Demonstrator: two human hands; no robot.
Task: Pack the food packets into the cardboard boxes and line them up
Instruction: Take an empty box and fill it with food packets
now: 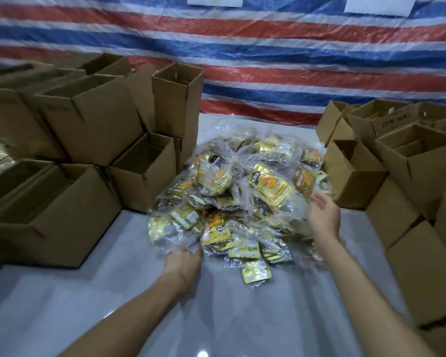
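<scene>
Where the food packets (242, 191) lie heaped on the counter (108, 253) between open cardboard boxes (93, 124), we see the left hand (183, 261) gripping the heap's near edge, fingers curled in; the right hand (322, 215) hovers over its right side, fingers apart.

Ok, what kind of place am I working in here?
Probably a makeshift packing area: stacked open cardboard boxes, a heap of yellow food packets in clear bags, and a striped tarpaulin behind.
</scene>
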